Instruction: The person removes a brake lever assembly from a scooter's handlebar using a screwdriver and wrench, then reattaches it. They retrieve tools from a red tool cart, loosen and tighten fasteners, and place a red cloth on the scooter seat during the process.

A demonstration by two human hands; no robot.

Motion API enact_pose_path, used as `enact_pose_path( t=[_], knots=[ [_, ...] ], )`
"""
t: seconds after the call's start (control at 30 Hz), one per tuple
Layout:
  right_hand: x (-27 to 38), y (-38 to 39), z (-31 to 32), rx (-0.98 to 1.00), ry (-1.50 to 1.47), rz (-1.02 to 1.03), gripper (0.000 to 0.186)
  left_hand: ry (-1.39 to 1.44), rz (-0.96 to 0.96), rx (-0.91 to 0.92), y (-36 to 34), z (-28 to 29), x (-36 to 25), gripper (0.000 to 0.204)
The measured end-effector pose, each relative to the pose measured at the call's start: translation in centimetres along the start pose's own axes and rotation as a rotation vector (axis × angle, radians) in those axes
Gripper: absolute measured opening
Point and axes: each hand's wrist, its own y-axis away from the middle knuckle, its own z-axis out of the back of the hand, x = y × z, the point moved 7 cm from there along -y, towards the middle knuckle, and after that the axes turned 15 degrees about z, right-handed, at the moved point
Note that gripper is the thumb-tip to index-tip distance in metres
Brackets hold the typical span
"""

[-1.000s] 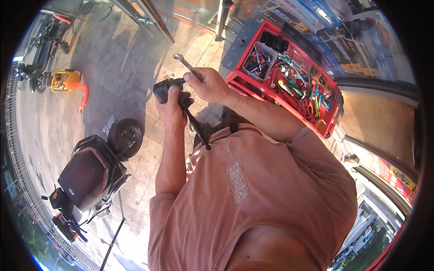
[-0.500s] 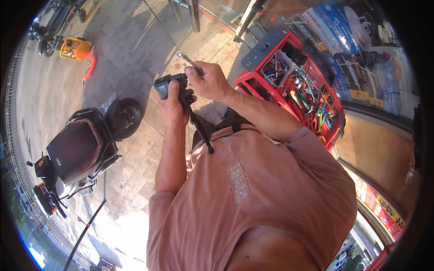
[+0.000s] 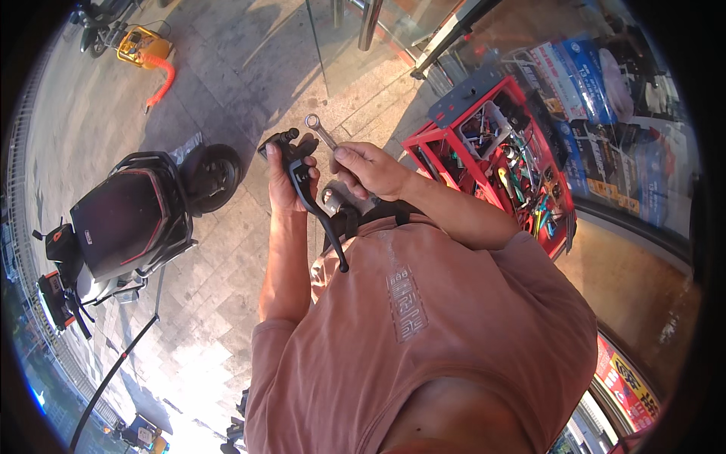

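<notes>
In front of our shirt [image 3: 461, 318], we clasp the black lever assembly [image 3: 310, 201] in our left hand [image 3: 284, 188] and grip the ring-ended wrench [image 3: 325, 135] in our right hand [image 3: 372, 171], near it.

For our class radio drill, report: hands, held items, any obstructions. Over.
Left hand gripping black, curved-lever assembly. Right hand holding silver, ring-ended metal wrench. No obstruction visible between them.

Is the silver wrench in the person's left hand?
No, the right hand grips the silver wrench, while the left hand holds a black lever part.
</notes>
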Motion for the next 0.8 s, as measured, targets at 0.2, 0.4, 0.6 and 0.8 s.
enact_pose_path(
  t=[0.2,0.4,0.6,0.8],
  knots=[
    [-1.7,0.0,-2.2,0.022,-0.172,-0.127,0.038,0.025,0.129,0.128,-0.3,-0.3,0.9,0.067],
    [-2.5,-0.1,-2.3,0.080,-0.169,-0.153,0.038,-0.110,-0.005,0.153,0.0,-0.7,0.5,0.075],
    [-1.6,-0.5,-0.9,0.287,0.013,-0.042,0.044,-0.277,-0.052,0.045,0.7,-1.2,-1.1,0.072],
    [2.1,-3.4,3.7,0.919,0.846,-0.172,0.044,-0.726,0.322,-0.137,3.4,-0.6,-0.9,0.044]
  ],
)
